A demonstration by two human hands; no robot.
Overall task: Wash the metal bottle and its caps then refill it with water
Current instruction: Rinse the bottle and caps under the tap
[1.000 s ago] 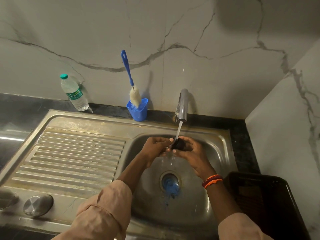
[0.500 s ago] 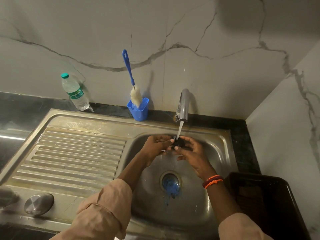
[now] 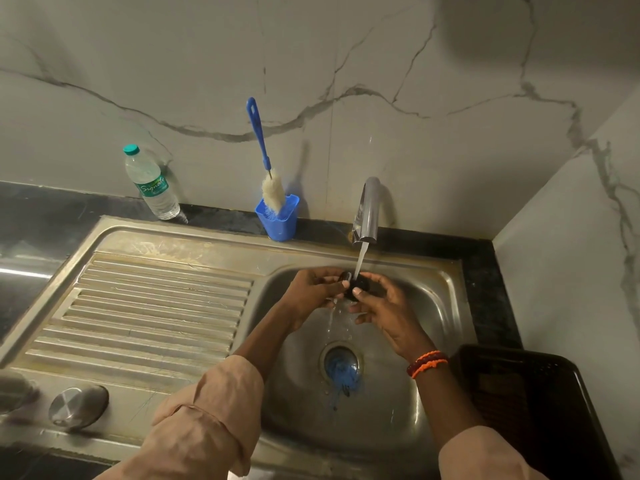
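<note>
Both hands hold a small black cap under the running tap.

Over the sink basin (image 3: 426, 341), the left hand (image 3: 311, 292) and right hand (image 3: 384, 306) pinch the black cap (image 3: 360, 284) between fingertips, in the stream from the tap (image 3: 367, 213). What looks like a round metal cap (image 3: 78, 405) lies on the near left rim.

Small black cap (image 3: 358, 285) under tap stream, metal cap (image 3: 78, 405) on drainboard
</note>
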